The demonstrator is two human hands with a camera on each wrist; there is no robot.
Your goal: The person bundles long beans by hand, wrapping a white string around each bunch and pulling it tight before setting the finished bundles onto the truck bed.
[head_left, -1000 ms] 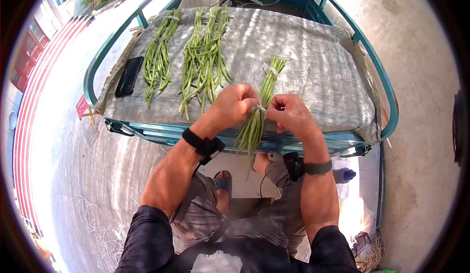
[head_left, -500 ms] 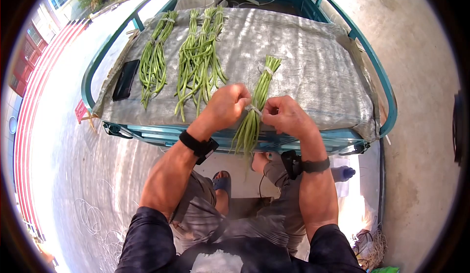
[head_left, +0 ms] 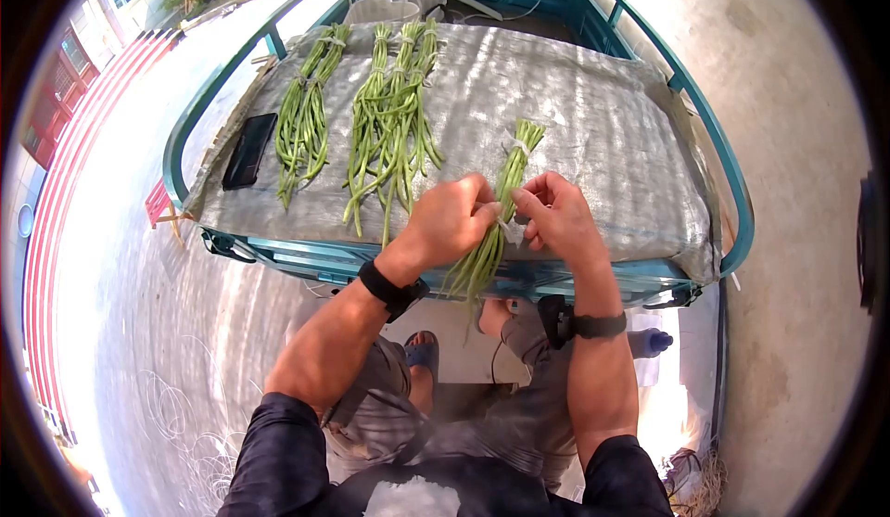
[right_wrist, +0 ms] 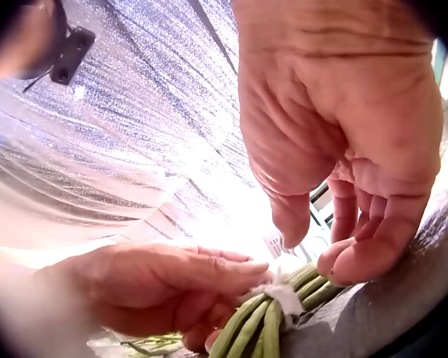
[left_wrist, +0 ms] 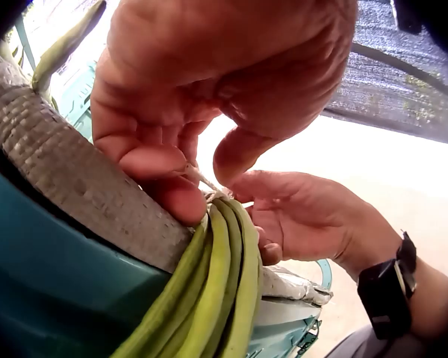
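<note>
As bean bundle [head_left: 510, 169] lies between, left hand [head_left: 450, 225] pinching tie [right_wrist: 284, 293], right hand [head_left: 556, 220] spread.

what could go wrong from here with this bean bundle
1. Only the left hand pinches the tie. The right hand looks off it, so the knot may slacken.
2. The bundle overhangs the cart edge, so loose beans could slide off to the ground.

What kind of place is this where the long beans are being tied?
Probably outdoors, a street or yard: long bean bundles lie on a sack-covered teal cart on sunlit concrete.
</note>
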